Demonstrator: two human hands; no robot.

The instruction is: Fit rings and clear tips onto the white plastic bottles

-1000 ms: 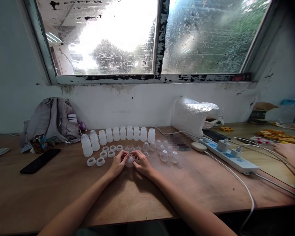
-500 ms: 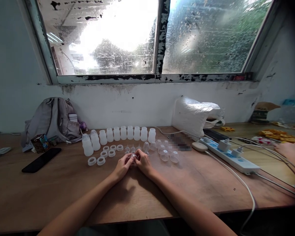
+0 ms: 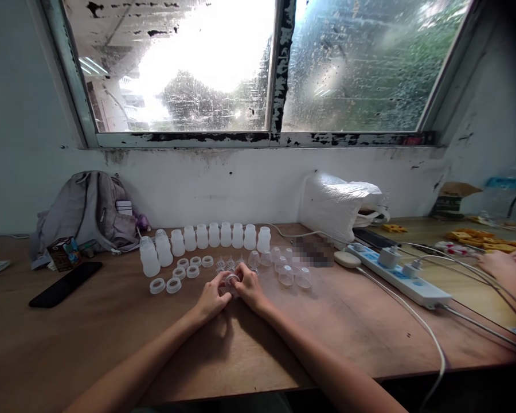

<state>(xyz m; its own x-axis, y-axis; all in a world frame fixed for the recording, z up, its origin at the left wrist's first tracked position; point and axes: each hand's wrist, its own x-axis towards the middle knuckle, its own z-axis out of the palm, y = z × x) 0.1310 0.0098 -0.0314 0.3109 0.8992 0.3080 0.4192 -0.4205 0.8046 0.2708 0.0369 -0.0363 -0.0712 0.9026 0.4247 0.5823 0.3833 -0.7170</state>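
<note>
My left hand and my right hand meet over the middle of the table, both closed on one whitish bottle ring. The fingers cover much of it, and whether a nipple sits inside cannot be made out. Just behind my hands stand several clear bottle nipples. To the left lie several loose white rings. On the right are several clear domed caps. A curved row of frosted baby bottles stands behind; the two leftmost bottles have tops on.
A black phone, small box and grey backpack are at left. At right are a white bag, round white device, power strip with cables, and another person's hand near yellow parts.
My left thumb has lifted off and the ring, now tilted, shows more between my fingers. The camera view has shifted slightly.
</note>
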